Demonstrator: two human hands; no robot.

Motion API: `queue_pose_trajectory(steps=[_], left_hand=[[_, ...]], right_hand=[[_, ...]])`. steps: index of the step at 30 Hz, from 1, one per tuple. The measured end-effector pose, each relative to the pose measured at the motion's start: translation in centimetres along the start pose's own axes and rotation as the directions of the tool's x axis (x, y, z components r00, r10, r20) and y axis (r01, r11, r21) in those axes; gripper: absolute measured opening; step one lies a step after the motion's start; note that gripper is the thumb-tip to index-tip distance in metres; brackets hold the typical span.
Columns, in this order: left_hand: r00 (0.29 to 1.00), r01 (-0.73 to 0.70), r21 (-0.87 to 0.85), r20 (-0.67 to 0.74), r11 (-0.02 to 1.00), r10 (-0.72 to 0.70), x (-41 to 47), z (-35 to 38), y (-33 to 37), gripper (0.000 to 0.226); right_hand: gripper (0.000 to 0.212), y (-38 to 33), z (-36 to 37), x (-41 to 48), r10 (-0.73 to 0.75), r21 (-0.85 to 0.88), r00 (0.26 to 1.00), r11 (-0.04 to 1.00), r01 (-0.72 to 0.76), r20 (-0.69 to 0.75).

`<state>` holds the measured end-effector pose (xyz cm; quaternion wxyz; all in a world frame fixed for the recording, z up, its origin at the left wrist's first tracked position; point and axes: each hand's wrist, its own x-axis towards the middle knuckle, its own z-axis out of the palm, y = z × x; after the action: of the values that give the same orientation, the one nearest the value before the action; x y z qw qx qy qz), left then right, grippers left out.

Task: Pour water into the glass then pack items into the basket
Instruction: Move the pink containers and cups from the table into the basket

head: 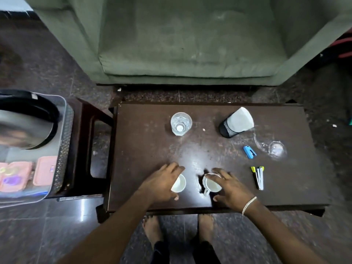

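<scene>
Both hands sit at the near edge of the surface (219, 155). Left hand (162, 184) fingers wrap the left cup (179, 183); right hand (231, 188) fingers wrap the right cup (211, 184). Glass (181, 123) stands farther back; basket (57, 149) rests to the left.

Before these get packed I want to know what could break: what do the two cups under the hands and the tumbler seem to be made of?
The left cup and the right cup look like glazed white ceramic: opaque, smooth, faintly shiny, though hard plastic can't be excluded. The tumbler looks like clear glass: transparent, with a thick base and bright glints. All seem breakable.
</scene>
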<state>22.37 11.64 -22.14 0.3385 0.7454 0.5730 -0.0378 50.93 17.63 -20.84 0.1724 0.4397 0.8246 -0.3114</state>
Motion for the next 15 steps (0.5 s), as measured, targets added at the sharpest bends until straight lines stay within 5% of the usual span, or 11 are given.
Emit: queue_pose_trajectory(steps=[11,15], left_hand=[[0.992,0.126,0.043,-0.022,0.991,-0.125,0.7,3.3,1.5,0.066],[0.983,0.156,-0.048,-0.094,0.987,-0.160,-0.7,2.4,0.5,0.067]], right_hand=[[0.064,0.7,2.5,0.8,-0.058,-0.038,0.985,0.998,0.052,-0.165],[0.069,-1.2,1.5,1.2,0.006,0.111,0.985,0.994,0.014,-0.172]])
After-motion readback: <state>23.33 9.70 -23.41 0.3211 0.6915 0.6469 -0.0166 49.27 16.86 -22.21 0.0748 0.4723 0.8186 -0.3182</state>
